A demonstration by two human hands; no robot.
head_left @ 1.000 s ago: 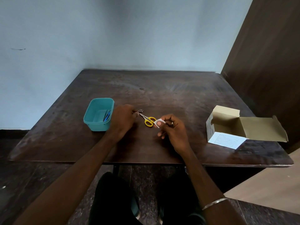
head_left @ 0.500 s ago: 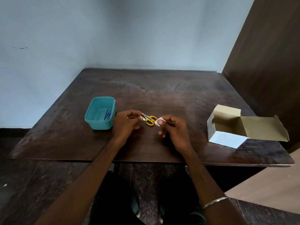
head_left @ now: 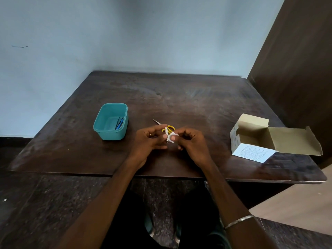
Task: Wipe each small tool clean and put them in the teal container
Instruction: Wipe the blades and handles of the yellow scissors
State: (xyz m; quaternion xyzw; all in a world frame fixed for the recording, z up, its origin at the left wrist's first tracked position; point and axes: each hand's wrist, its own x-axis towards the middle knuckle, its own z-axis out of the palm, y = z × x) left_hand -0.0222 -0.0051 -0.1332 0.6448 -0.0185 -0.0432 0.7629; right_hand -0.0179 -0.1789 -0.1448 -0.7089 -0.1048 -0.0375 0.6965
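Note:
My left hand (head_left: pixel 149 141) pinches a small silver metal tool (head_left: pixel 166 132) and holds it upright above the table. My right hand (head_left: pixel 192 142) pinches a small white wipe (head_left: pixel 173 136) and presses it against the lower part of that tool. Just behind both hands, yellow-handled scissors (head_left: pixel 157 122) lie on the table, their handles partly hidden by my fingers. The teal container (head_left: pixel 111 135) stands to the left of my left hand. Blue tools (head_left: pixel 119 123) lie inside it against its right wall.
An open cardboard box (head_left: pixel 251 133) lies on its side at the right, its flap spread toward the table's right edge. The dark wooden table (head_left: pixel 179 97) meets a blue wall at the back and a brown panel at the right.
My left hand picked the small metal tool up from beside the scissors' tip and drew it back to the wipe. The scissors stayed on the table.

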